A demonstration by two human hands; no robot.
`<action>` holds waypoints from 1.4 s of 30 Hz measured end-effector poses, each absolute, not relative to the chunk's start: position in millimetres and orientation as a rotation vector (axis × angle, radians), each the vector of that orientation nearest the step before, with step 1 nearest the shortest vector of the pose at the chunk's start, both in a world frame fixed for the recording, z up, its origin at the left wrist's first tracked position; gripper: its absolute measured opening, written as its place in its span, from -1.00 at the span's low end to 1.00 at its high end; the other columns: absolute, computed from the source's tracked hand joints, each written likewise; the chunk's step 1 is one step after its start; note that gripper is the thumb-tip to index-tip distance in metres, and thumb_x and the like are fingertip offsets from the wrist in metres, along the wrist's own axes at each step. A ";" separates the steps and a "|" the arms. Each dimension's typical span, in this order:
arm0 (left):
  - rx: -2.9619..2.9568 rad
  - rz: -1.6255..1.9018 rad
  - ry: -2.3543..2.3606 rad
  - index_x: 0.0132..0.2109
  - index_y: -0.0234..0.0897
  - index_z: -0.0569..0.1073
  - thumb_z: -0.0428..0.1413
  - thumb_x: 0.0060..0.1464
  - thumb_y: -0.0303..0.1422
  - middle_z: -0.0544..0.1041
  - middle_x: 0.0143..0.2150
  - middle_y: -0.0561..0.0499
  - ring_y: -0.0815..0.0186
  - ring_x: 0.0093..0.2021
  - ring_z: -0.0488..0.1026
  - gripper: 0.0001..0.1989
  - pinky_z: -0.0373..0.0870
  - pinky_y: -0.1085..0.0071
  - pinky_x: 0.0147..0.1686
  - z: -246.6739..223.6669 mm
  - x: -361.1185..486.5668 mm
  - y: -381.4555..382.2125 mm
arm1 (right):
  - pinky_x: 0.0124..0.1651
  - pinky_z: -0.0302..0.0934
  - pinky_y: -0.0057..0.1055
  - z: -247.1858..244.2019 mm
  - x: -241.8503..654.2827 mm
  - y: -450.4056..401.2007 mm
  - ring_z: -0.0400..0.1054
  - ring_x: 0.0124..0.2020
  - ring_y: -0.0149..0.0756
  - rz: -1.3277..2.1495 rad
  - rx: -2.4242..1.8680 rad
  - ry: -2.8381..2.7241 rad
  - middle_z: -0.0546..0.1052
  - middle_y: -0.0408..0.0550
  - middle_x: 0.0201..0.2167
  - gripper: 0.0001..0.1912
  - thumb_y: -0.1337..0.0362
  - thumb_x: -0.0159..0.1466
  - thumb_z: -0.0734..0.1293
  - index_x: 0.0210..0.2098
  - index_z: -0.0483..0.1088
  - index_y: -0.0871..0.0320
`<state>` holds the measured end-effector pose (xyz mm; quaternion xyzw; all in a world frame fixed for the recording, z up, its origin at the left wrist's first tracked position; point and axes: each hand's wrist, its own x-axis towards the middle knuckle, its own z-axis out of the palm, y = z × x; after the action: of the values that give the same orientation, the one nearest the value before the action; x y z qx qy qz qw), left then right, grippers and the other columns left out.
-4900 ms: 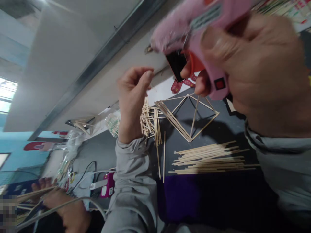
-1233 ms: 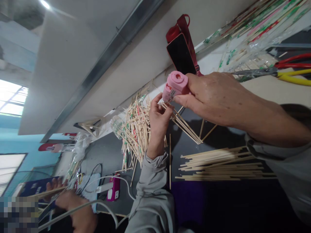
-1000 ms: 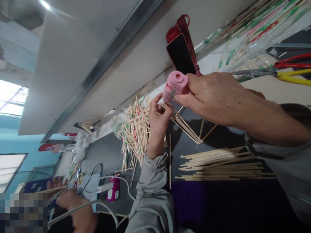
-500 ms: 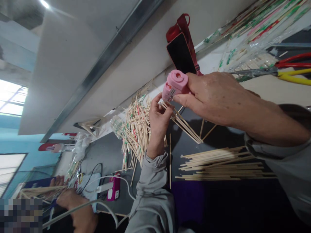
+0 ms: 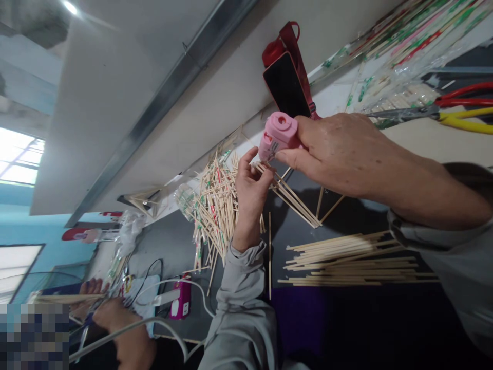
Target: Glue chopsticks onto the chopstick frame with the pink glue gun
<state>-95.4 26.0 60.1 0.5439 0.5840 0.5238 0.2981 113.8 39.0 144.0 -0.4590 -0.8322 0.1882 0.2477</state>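
My right hand [image 5: 342, 154] is wrapped round a pink glue gun [image 5: 282, 132], whose rear end with a round hole faces me. The gun's front is hidden, down by the fingertips of my left hand [image 5: 252, 192]. That hand pinches the upper end of a frame of thin wooden sticks [image 5: 295, 204], joined at their ends. The frame's sticks fan down to a lower corner on the dark table, and part of it lies hidden behind my right hand.
A heap of wooden sticks [image 5: 219, 205] lies left of my left hand. Loose sticks [image 5: 342, 257] lie in front. Pliers [image 5: 442, 110] rest at the right, and a phone [image 5: 287, 85] leans on a red bottle [image 5: 272, 53]. At lower left, a co-worker's hands [image 5: 111, 313] hold sticks.
My left index finger has lifted slightly away from the glue gun. Both my hands otherwise stay almost in place. The co-worker's hands and the sticks in them have shifted a little.
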 end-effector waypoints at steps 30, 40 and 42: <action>1.417 1.422 1.484 0.08 -0.18 0.44 0.34 -0.04 -0.39 0.51 -0.31 0.13 0.46 -0.42 0.42 -0.49 0.35 0.51 -0.37 63.6 -92.1 24.5 | -0.41 -0.10 -0.33 142.6 114.4 38.3 0.42 -0.44 -0.19 0.448 -1.222 -2.239 0.55 -0.02 -0.42 -0.61 0.05 0.39 0.11 -0.08 0.45 0.12; 1.450 1.407 1.501 0.12 -0.16 0.44 0.29 -0.04 -0.44 0.49 -0.30 0.14 0.47 -0.44 0.39 -0.47 0.34 0.50 -0.39 61.6 -94.3 24.9 | -0.38 -0.01 -0.36 144.7 113.1 37.9 0.46 -0.36 -0.15 0.485 -1.310 -2.266 0.58 0.03 -0.37 -0.50 -0.02 0.42 0.05 -0.03 0.47 0.15; 1.443 1.399 1.516 0.12 -0.16 0.43 0.29 -0.03 -0.42 0.48 -0.32 0.15 0.47 -0.46 0.38 -0.47 0.35 0.50 -0.39 61.3 -94.5 25.1 | -0.37 0.03 -0.36 145.3 112.6 38.2 0.47 -0.34 -0.15 0.503 -1.316 -2.267 0.59 0.04 -0.35 -0.50 -0.01 0.42 0.07 -0.03 0.48 0.16</action>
<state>-94.5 25.1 61.3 0.5454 0.5732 0.5289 0.3070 112.6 38.2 145.3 -0.4792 -0.8258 0.1832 0.2341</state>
